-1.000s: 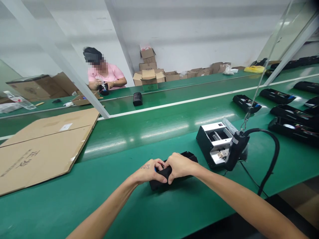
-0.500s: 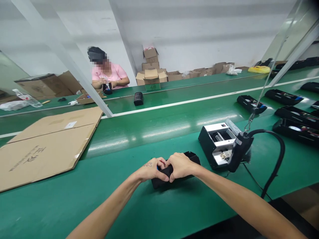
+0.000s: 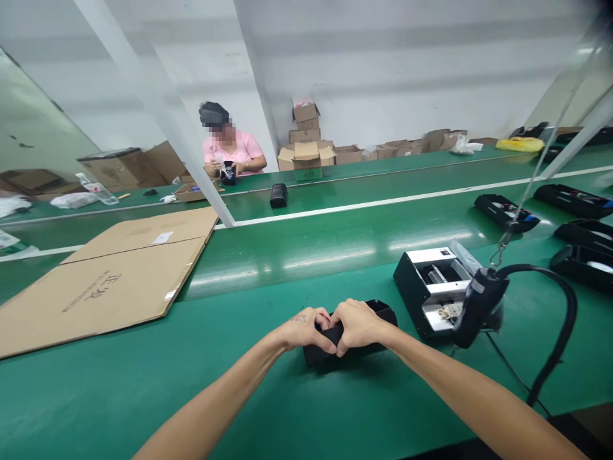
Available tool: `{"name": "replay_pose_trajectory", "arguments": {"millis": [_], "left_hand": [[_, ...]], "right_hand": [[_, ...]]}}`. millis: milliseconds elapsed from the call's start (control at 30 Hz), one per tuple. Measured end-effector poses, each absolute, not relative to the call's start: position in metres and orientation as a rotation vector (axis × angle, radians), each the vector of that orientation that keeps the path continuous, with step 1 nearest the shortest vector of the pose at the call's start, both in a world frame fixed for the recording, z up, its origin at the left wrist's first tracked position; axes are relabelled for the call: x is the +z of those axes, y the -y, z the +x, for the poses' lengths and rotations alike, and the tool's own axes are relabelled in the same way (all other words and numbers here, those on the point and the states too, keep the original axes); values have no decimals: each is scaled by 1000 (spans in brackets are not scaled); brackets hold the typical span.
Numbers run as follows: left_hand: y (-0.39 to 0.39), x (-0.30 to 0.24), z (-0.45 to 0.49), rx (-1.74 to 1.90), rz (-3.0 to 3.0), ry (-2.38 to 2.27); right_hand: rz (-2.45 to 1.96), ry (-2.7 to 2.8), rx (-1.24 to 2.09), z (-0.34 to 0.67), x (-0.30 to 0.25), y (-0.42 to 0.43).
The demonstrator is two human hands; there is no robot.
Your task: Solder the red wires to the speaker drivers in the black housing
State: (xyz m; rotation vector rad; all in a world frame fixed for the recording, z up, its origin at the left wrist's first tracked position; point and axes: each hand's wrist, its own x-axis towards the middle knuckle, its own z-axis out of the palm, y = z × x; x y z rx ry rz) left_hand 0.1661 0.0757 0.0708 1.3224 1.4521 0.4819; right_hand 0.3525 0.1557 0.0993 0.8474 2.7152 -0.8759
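A black plastic housing (image 3: 378,313) lies on the green table (image 3: 287,396) right in front of me. My left hand (image 3: 306,328) and my right hand (image 3: 357,324) meet over its near end, fingers curled and thumbs pressed against it. Both grip the part, and what lies under the fingers is hidden. A tattoo shows on my left wrist.
A black and white open device (image 3: 431,287) sits to the right, with a hanging electric screwdriver (image 3: 479,306) and its cable in front of it. Black trays (image 3: 505,212) line the far right. Flat cardboard (image 3: 105,281) lies left. A person in pink (image 3: 232,153) works across the belt.
My hands stay clamped on the black housing. The view has swung to the left, so everything has slid to the right in the picture.
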Motion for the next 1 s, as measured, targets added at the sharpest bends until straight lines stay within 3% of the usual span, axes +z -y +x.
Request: {"name": "replay_pose_trajectory", "arguments": {"millis": [1000], "left_hand": [[-69, 82, 173, 423, 1400, -1550]], "right_hand": [[785, -2798, -766, 358, 99, -150]]}}
